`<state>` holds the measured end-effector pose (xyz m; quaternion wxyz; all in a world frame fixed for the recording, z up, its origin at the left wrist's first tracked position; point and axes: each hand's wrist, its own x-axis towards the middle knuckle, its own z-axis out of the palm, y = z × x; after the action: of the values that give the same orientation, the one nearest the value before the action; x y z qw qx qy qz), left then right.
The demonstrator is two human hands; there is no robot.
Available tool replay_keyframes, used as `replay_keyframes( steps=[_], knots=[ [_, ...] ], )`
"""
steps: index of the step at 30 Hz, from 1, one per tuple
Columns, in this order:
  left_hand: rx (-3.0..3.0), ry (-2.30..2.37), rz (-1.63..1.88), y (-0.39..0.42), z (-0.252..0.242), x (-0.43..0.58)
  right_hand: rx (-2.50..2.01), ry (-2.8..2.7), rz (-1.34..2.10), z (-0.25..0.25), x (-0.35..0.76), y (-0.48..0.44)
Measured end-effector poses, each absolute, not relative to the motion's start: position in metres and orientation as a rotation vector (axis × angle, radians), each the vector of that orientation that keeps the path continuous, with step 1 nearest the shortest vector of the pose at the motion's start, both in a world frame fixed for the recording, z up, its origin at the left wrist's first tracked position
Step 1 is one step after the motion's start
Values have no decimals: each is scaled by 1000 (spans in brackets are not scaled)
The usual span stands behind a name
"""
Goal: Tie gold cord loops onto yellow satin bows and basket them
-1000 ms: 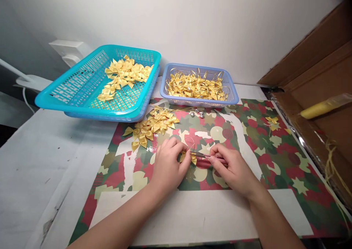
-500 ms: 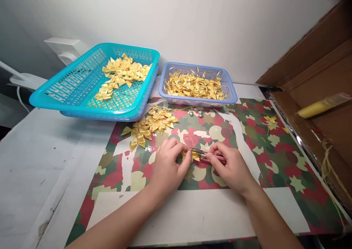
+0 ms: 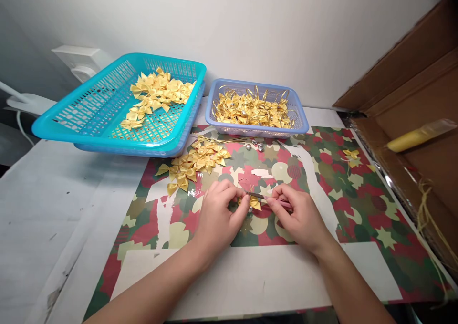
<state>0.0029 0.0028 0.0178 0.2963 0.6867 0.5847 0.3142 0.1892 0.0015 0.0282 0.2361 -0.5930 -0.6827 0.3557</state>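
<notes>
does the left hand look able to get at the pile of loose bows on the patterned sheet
Probably yes: the bow pile lies just beyond the left hand, with nothing visible standing between, though that hand seems busy pinching a yellow bow.

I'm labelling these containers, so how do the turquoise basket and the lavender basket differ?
The turquoise basket looks larger than the lavender basket. The turquoise one holds plain yellow bows; the lavender one holds bows with gold loops and silver balls. Both are perforated and hold yellow bows.
</notes>
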Motion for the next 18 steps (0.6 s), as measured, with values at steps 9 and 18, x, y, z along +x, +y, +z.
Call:
replay_keyframes(
  steps=[9,18],
  knots=[
    [1820,1552,827,3,15,3,-1647,-1879,948,28,189,2],
    [1826,1562,826,2,14,3,-1624,-1859,979,26,188,2]
  ],
)
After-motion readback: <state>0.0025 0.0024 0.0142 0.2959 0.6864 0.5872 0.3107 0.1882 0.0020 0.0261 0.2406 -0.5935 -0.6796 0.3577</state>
